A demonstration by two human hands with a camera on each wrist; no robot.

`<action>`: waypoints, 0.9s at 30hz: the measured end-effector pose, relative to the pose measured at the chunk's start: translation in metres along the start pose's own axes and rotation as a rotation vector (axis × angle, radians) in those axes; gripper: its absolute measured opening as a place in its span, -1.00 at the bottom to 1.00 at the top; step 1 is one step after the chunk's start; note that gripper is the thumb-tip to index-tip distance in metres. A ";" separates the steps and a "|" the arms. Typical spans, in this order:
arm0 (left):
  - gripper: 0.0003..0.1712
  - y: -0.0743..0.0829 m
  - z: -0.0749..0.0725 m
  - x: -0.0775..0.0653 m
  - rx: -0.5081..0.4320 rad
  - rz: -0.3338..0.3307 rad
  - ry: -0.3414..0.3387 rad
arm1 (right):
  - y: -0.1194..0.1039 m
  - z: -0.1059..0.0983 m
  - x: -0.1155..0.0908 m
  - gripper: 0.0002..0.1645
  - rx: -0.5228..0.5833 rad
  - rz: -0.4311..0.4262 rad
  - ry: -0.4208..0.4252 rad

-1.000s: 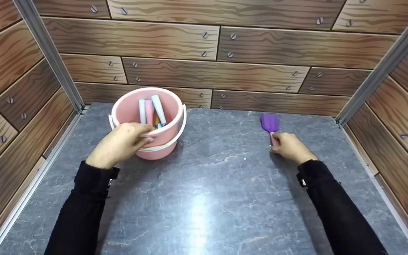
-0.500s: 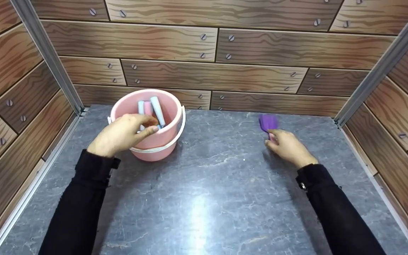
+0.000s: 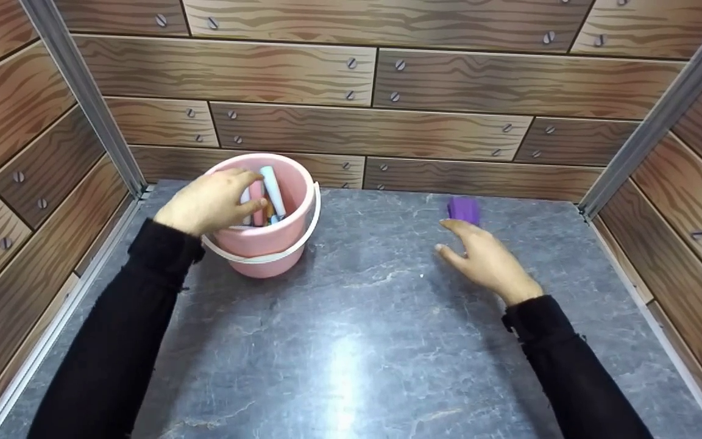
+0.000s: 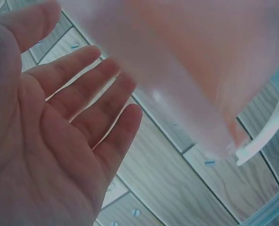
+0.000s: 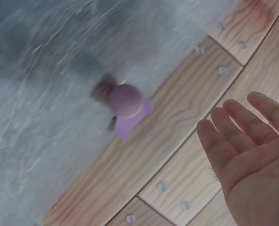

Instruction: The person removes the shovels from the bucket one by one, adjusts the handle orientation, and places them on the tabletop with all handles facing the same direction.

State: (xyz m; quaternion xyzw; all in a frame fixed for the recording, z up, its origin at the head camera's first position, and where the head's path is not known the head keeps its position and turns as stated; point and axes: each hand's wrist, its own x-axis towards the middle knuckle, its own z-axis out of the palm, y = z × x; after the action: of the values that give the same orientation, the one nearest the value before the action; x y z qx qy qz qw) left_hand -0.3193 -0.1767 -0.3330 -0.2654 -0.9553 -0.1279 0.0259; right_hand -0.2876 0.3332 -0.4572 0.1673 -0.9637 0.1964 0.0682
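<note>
A pink bucket [image 3: 253,247] with a white handle stands at the back left. Inside it lean several rod-like handles, among them a light blue handle [image 3: 273,190] and a pink handle [image 3: 258,213]. My left hand [image 3: 211,198] hovers over the bucket's near left rim, fingers loosely extended and holding nothing. The left wrist view shows that palm beside the blurred bucket wall [image 4: 177,70]. A purple toy shovel [image 3: 464,209] lies at the back right, its handle hidden behind my right hand [image 3: 488,259]. That hand is spread and apart from the shovel [image 5: 130,110] in the right wrist view.
The grey marbled tabletop [image 3: 351,317] is bounded by a wood-patterned back wall [image 3: 302,73] and side walls. Metal posts [image 3: 92,97] stand in the corners. A tiny white speck lies on the tabletop.
My right hand has let go of the shovel's handle and drawn back a little. My left hand has released the bucket's rim and shifted up and left.
</note>
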 end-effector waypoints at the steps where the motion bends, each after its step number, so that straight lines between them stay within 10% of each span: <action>1: -0.38 0.000 -0.003 0.002 0.014 -0.004 -0.012 | -0.003 0.000 -0.001 -0.21 0.001 -0.007 -0.003; 16: -0.43 -0.004 -0.014 0.041 0.194 -0.059 -0.244 | -0.045 0.001 -0.014 -0.17 -0.032 -0.072 -0.042; 27: -0.67 -0.006 -0.012 0.050 0.173 -0.048 -0.284 | -0.058 -0.002 -0.018 -0.16 -0.083 -0.130 -0.029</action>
State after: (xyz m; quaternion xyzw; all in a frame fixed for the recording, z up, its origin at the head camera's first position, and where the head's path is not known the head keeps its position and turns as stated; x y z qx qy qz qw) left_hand -0.3652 -0.1601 -0.3167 -0.2546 -0.9629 -0.0071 -0.0896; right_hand -0.2502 0.2892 -0.4386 0.2295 -0.9590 0.1491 0.0738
